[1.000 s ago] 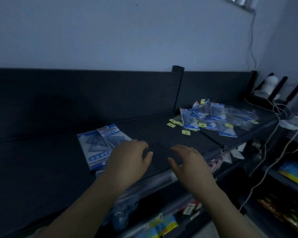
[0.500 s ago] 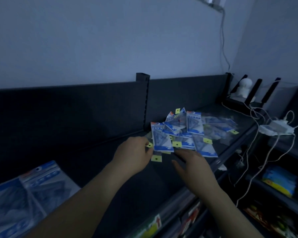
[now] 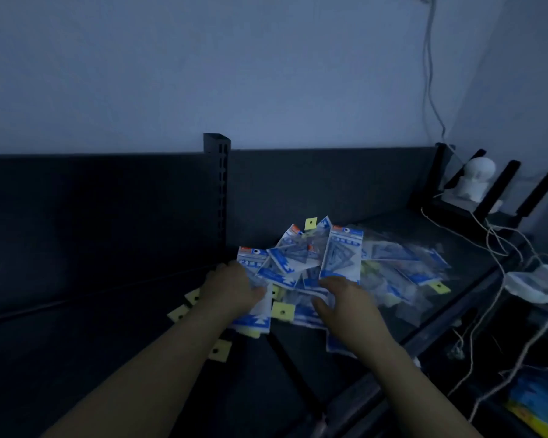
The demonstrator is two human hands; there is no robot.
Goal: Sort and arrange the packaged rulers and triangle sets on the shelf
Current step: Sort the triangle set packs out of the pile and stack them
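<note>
Gathering step: left hand [image 3: 231, 289] and right hand [image 3: 345, 303] curl fingers onto the heap of blue-white plastic triangle-set packets [image 3: 339, 260], hold indeterminate; next, probably lift a batch.

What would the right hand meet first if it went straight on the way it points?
Most likely the tall blue-and-white packet in the packet pile: the right hand points forward into it, fingertips right at its lower edge. Blur hides whether they touch.

Dim, blue-cast exposure — wall [image 3: 266, 74] above the shelf post [image 3: 217, 172] brightest, shelf [image 3: 76, 358] left of it near black. Right of it the packets [image 3: 342, 257] smear; wide-angle bowing at edges.
</note>
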